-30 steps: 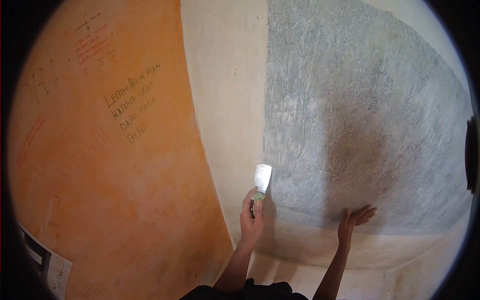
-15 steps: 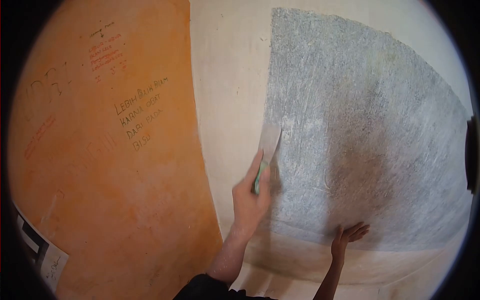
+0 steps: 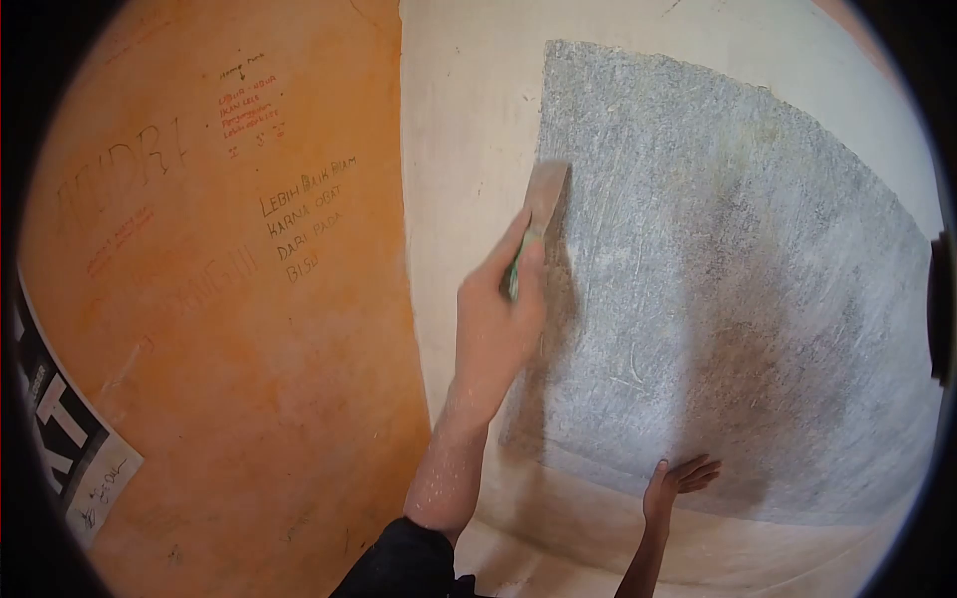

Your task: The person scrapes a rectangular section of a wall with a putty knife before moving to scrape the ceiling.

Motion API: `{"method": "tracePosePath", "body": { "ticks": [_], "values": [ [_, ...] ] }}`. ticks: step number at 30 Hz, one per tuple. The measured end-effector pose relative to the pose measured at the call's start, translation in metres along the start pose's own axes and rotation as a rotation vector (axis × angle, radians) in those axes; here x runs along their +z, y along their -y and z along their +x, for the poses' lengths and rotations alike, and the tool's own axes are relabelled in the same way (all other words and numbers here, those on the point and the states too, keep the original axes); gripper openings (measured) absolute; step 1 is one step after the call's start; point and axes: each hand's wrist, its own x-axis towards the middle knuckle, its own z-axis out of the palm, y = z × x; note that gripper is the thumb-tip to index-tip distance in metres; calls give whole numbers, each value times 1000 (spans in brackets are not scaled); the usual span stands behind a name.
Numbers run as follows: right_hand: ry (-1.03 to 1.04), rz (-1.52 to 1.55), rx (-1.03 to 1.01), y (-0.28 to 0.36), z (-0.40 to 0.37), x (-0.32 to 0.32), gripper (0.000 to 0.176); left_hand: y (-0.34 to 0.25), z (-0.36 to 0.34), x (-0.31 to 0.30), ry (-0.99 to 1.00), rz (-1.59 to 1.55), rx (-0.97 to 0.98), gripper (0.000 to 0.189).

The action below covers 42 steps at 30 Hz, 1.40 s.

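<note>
My left hand (image 3: 498,324) is closed around the green handle (image 3: 515,279) of a scraper (image 3: 548,194). Its flat metal blade lies at the left edge of a rough grey patch (image 3: 638,229) on the pale wall (image 3: 469,149), and dust specks the forearm. Lower down on the right, my right hand (image 3: 676,483) is empty, with its fingers stretched out to the right over the bottom part of the grey patch.
An orange wall (image 3: 219,379) with handwriting stands to the left, meeting the pale wall at an upright edge. A black-and-white poster (image 3: 75,448) hangs at far left. Shadows of my arms fall across the grey patch.
My left hand has moved the scraper upward along the left edge of the grey patch. My right hand stays low, fingers still outstretched. The view has shifted slightly left.
</note>
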Motion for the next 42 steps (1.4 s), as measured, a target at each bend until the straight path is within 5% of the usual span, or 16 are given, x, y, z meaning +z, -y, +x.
{"method": "tracePosePath", "body": {
  "ticks": [16, 20, 34, 39, 42],
  "values": [
    [-28, -71, -37, -14, -1, 11, 91, -7, 6, 5, -23, 31, -87, 48],
    [-36, -69, -53, -22, 3, 15, 94, 8, 10, 7, -48, 67, 72, 47],
    [-102, -56, -113, -14, -3, 13, 92, -14, 17, -6, 3, 123, -69, 49],
    [-55, -9, -84, -2, -2, 4, 92, -10, 45, 1, -103, 175, 133, 47],
    [-54, -11, -72, -2, -2, 4, 92, -31, 36, -5, -29, 179, -80, 47]
  ]
}}
